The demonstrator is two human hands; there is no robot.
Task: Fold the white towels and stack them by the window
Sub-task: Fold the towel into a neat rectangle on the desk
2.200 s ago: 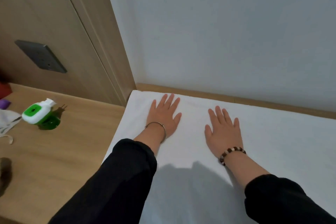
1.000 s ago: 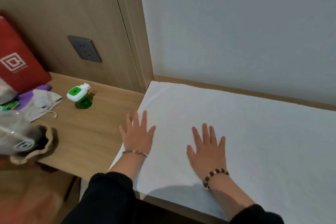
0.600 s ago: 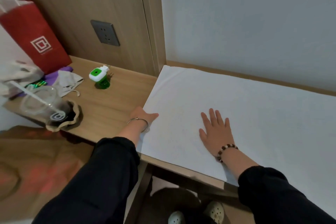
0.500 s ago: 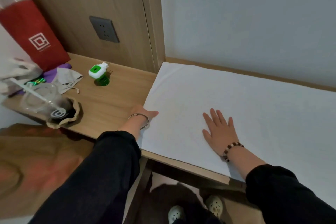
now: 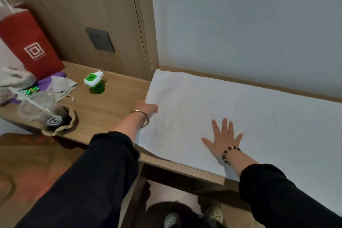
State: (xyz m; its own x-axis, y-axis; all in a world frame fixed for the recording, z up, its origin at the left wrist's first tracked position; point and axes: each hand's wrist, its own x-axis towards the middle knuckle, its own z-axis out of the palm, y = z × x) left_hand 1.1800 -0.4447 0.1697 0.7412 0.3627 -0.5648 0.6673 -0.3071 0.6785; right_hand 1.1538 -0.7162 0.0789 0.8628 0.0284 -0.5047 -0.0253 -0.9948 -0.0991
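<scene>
I log the white towel (image 5: 203, 102) spread flat on the desk (image 5: 103, 105), its far edge along the wall (image 5: 240, 24). At its left edge the left hand (image 5: 146, 108) grips it, thumb on top, fingers hidden beneath. On its near part the right hand (image 5: 222, 139) lies palm-down, fingers straight and fanned

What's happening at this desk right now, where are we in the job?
A person stands at a wooden desk with a white towel spread flat across it. The left hand grips the towel's left edge, thumb on top, lifting it slightly. The right hand lies flat on the towel with fingers spread, pinning it. No fold is made yet and no stack is in view. A green plug-in device and a red paper bag sit off to the left.
</scene>
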